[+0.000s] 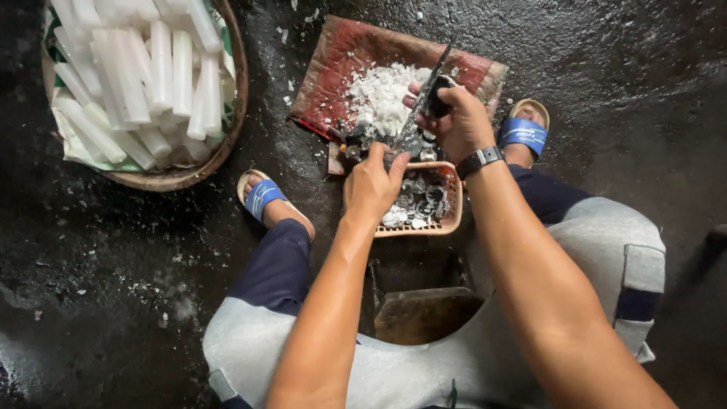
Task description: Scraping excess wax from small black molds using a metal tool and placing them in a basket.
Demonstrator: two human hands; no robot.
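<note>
Right hand (463, 121) gripping dark long-bladed knife (421, 113), blade slanting toward left hand (372, 185), closed over something hidden above small orange plastic basket (453, 198).

I see my right hand (462, 121) closed around the dark handle of a knife (421, 106), its blade angled down toward a pile of white chips (379, 95) on a reddish mat (341, 53). My left hand (371, 185) pinches something small just under the blade (too hidden to name), above a small orange basket (453, 216) of dark and white bits. A round basket (231, 121) of white sticks (163, 64) sits on the wet dark floor (98, 257).
</note>
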